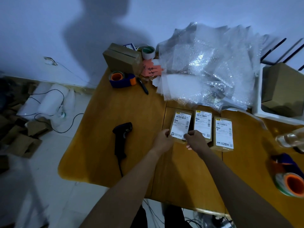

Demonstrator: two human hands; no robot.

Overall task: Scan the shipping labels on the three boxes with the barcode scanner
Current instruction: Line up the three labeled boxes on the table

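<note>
Three small brown boxes with white shipping labels lie side by side on the wooden table (115, 104): the left box (181, 124), the middle box (202, 122) and the right box (223, 134). My left hand (162, 139) grips the near left corner of the left box. My right hand (196, 139) holds that box's near right corner and overlaps the middle box's near end. The black barcode scanner (121, 139) lies flat on the table left of the boxes, apart from both hands, its cable running off the near edge.
A pile of bubble wrap (205, 66) fills the far side behind the boxes. A tape dispenser (121, 79), marker (143, 86), cardboard box (123, 59) and tape roll (148, 51) sit far left. A white bin (258, 96), plastic bottle (289, 139) and second dispenser (291, 180) crowd the right.
</note>
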